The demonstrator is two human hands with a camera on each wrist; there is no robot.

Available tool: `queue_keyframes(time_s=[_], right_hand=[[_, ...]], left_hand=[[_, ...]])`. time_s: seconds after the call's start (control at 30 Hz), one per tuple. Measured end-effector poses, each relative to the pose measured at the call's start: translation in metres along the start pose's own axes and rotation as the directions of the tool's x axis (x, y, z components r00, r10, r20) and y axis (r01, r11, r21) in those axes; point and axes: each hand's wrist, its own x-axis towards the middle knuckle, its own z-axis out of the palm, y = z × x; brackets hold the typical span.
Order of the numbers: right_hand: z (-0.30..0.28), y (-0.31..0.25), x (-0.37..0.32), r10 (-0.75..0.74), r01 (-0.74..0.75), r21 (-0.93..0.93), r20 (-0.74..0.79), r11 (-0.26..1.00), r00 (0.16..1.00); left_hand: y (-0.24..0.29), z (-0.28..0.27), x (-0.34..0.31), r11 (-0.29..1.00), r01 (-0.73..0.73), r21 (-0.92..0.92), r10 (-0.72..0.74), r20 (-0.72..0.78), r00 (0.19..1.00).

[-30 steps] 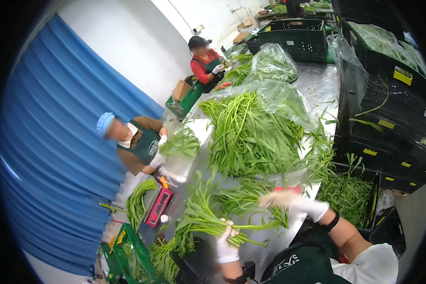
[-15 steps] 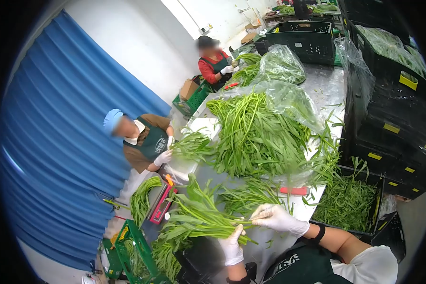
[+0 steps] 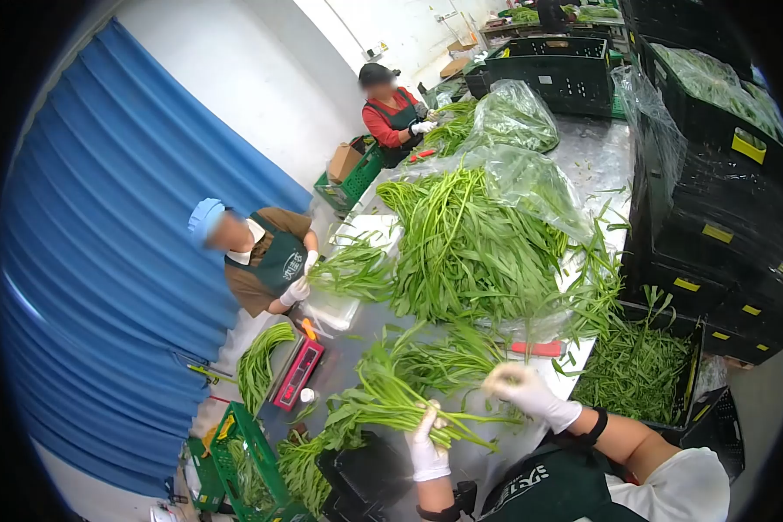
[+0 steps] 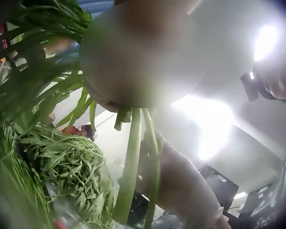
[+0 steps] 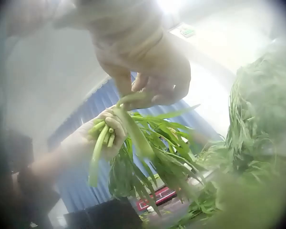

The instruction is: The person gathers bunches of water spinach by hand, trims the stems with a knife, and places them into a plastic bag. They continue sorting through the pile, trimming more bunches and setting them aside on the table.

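Observation:
My gloved left hand (image 3: 428, 444) grips a bunch of water spinach (image 3: 383, 400) around its stems, leaves pointing left and cut ends toward the right. Two longer stems (image 4: 129, 167) stick out past the fist in the left wrist view. My gloved right hand (image 3: 531, 396) is just right of the bunch, above the stem ends, with its fingers curled. Seen from the right wrist, its thumb and fingertips pinch a bent green stem (image 5: 137, 131) in front of the left fist. More water spinach (image 3: 448, 358) lies on the table beyond both hands.
A large heap of water spinach (image 3: 478, 248) covers the table's middle, partly under clear plastic. A red object (image 3: 538, 349) lies near the right edge. At left is a pink scale (image 3: 297, 374). Black crates (image 3: 705, 235) stand stacked at right. Two other people work across the table.
My right hand first came in from the right to the stem ends by my left hand, then drew back a little to the right. The left hand keeps its grip on the bunch.

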Motion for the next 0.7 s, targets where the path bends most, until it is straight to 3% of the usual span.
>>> queue_keyframes(time_s=[0.03,0.07,0.1,0.17,0.2,0.23,0.27,0.3,0.37,0.4,0.43,0.47,0.5,0.57,0.6,0.67,0.7], right_hand=[[-0.011,0.015,0.006,-0.064,0.113,0.282,-0.18,0.953,0.982],[-0.036,0.026,0.018,-0.174,0.189,0.011,-0.345,0.982,0.922],[-0.046,0.0,0.021,0.159,0.167,0.674,-0.394,0.72,0.905],[-0.05,0.016,0.024,0.007,0.253,0.566,-0.416,0.784,0.909],[-0.037,0.014,0.012,-0.223,0.27,0.165,-0.256,0.949,0.941],[-0.02,0.005,-0.002,-0.349,0.335,-0.262,-0.007,0.905,0.937],[-0.012,-0.013,-0.011,-0.357,0.441,-0.507,0.259,0.741,0.898],[0.001,-0.008,-0.015,-0.373,0.505,-0.556,0.34,0.66,0.863],[0.006,0.009,-0.019,-0.142,0.336,-0.553,0.364,0.762,0.921],[0.005,0.011,-0.016,-0.147,0.346,-0.548,0.375,0.761,0.915],[0.004,0.013,-0.014,-0.135,0.191,-0.323,0.189,0.927,0.973],[0.004,0.014,-0.012,-0.054,0.054,-0.039,0.011,0.998,0.999],[0.0,0.011,-0.009,0.011,0.004,0.106,-0.147,0.994,0.989],[0.003,-0.017,0.0,-0.112,0.193,0.23,-0.324,0.954,0.939],[0.014,-0.02,0.003,-0.114,0.195,0.228,-0.326,0.954,0.939],[0.034,-0.016,0.01,-0.502,0.462,-0.198,-0.333,0.865,0.798],[0.036,-0.017,0.015,-0.663,0.577,-0.404,-0.107,0.709,0.741]], left_hand=[[0.003,0.0,0.001,1.0,0.001,0.0,-0.001,-0.001,1.0],[0.005,0.002,0.002,0.999,-0.025,-0.021,0.025,-0.022,0.999],[0.006,0.003,0.002,0.998,-0.053,-0.042,0.051,-0.045,0.998],[0.004,0.004,0.005,0.997,-0.067,-0.047,0.065,-0.049,0.997],[0.001,0.004,0.006,0.998,-0.061,-0.021,0.06,-0.055,0.997],[-0.001,0.005,0.006,0.998,-0.056,0.006,0.056,-0.063,0.996],[-0.002,0.01,0.004,0.997,-0.071,0.028,0.073,-0.075,0.995],[-0.004,0.011,0.004,0.997,-0.066,0.027,0.068,-0.071,0.995],[-0.004,0.01,0.001,0.999,-0.051,0.018,0.052,-0.044,0.998],[-0.003,0.005,0.001,0.998,-0.063,0.016,0.064,-0.05,0.997],[-0.003,-0.001,-0.001,0.998,-0.05,0.048,0.049,0.016,0.999],[-0.002,-0.006,-0.003,0.996,-0.035,0.082,0.028,0.08,0.996],[-0.002,-0.007,-0.007,0.996,-0.037,0.083,0.031,0.07,0.997],[-0.005,-0.006,-0.013,0.991,-0.014,0.133,0.002,0.092,0.996],[-0.009,-0.005,-0.014,0.988,-0.034,0.153,0.016,0.118,0.993],[-0.013,0.005,-0.015,0.985,-0.039,0.167,0.023,0.096,0.995],[-0.014,0.009,-0.015,0.982,-0.044,0.182,0.032,0.069,0.997]])
